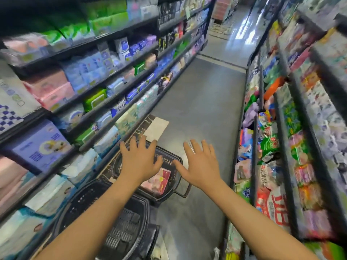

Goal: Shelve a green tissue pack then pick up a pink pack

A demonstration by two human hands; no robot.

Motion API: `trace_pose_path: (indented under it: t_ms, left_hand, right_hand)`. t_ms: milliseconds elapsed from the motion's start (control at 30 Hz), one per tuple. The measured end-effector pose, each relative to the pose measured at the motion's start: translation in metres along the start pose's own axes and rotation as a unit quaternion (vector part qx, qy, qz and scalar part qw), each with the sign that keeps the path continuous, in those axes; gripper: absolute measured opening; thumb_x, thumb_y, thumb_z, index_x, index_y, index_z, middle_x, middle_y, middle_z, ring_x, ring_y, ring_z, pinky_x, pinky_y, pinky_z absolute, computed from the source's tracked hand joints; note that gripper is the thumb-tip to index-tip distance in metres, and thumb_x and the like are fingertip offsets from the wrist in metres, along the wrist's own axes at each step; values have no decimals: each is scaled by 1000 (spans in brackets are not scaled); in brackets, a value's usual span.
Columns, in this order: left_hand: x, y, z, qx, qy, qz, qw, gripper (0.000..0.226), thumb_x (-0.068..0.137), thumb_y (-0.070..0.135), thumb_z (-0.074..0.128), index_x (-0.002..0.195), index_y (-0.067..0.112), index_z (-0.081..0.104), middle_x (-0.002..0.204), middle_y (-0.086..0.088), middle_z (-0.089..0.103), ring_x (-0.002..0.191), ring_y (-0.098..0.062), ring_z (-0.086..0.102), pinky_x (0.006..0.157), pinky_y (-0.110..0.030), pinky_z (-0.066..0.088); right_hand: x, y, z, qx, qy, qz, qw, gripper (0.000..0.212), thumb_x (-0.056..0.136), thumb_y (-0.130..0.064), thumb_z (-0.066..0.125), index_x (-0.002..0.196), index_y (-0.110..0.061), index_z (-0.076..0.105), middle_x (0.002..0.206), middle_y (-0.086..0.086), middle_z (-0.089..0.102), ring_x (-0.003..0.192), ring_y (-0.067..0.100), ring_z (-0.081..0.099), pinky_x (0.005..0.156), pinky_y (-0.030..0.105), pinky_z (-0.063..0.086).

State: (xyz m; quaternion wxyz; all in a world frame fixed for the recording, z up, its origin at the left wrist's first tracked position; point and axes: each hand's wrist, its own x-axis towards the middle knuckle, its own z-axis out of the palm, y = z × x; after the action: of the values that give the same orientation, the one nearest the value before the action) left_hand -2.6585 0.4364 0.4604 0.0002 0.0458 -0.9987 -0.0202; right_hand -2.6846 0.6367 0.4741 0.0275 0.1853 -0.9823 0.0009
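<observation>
both hands are seen stretched forward over a shop aisle, palms down, fingers straight and spread, with nothing held in either. the left hand [139,162] is held above a black basket [169,192] that stands on the grey floor [202,102]; whether the basket is actually touched by it cannot be told. the right hand [201,164] is held just beside the left one, out past the basket's right rim and over bare floor. a pink and red packet [159,180] is seen lying inside this basket, partly covered by the left wrist. a second black basket [124,228] is placed nearer to the camera, under the left forearm, and its slotted bottom is shown. just beyond the far basket a flat white sheet [155,128] is laid on the floor beside the foot of the left shelves [105,81]. those shelves are filled with soft packs in blue, pink, green and white (the print on them is too blurred to be read). the right shelves [293,128] are stacked with bright packets in red, green, orange and purple. the aisle is seen running on to a glossy, lit stretch of floor in the distance.
</observation>
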Motion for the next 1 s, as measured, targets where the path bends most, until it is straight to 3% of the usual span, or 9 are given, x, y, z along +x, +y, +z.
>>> trace_pose_path:
  t_ms: [200,333,400,500,633,733,800,867,1000]
  left_hand:
    - [58,5,10,-7,-11,-34,999,70,88,64,41,146,25,52,151,-14,48,140,-42,40,110,-67,29]
    - [86,7,37,-6,-5,-52,999,64,81,61,49,125,19,67,130,-18,63,117,-44,58,98,-69,42]
    - [96,10,52,5,-32,-80,996,63,83,62,55,128,20,66,132,-17,62,119,-44,58,99,-70,40]
    - [111,17,70,10,-80,-136,987,66,89,66,48,138,24,59,139,-15,58,128,-43,52,104,-67,35]
    - [122,29,92,12,-133,-191,972,71,85,66,35,136,23,58,131,-14,60,120,-41,55,99,-61,41]
    - [138,34,113,11,-161,-225,961,68,88,67,35,137,24,53,134,-12,56,125,-40,51,102,-59,39]
    - [148,33,135,-12,-177,-246,953,78,84,69,23,136,22,57,133,-14,58,121,-40,54,99,-57,41]
    - [160,28,167,-33,-199,-266,943,89,80,71,13,140,20,55,137,-16,57,123,-42,53,99,-55,41]
    - [177,15,254,-93,-260,-309,910,82,87,69,18,147,20,45,143,-14,50,129,-40,50,101,-50,43]
  right_hand:
    - [64,26,20,6,-19,-19,1000,76,92,-71,40,144,-19,55,148,12,55,135,48,47,111,60,36]
    - [105,47,43,2,-69,-60,996,81,90,-73,27,144,-18,53,150,12,52,137,47,43,113,58,33]
    - [125,57,59,3,-89,-85,992,84,89,-74,24,143,-18,54,148,13,53,136,47,45,112,58,35]
    - [158,73,85,19,-123,-123,985,82,89,-74,23,136,-17,58,139,13,59,124,46,53,104,57,41]
    - [192,90,127,44,-145,-176,973,73,88,-71,35,126,-14,60,117,13,64,104,42,60,88,53,49]
    - [212,93,160,25,-193,-197,961,81,91,-75,29,142,-17,55,135,14,61,119,43,57,98,51,46]
    - [223,92,184,0,-249,-194,949,83,91,-78,23,151,-23,43,150,12,48,130,42,48,105,49,41]
    - [234,89,215,1,-288,-190,939,85,87,-80,19,148,-25,41,149,10,47,131,42,45,106,50,41]
    - [252,78,298,3,-352,-198,915,85,95,-75,32,156,-17,33,155,9,42,141,39,38,105,49,45]
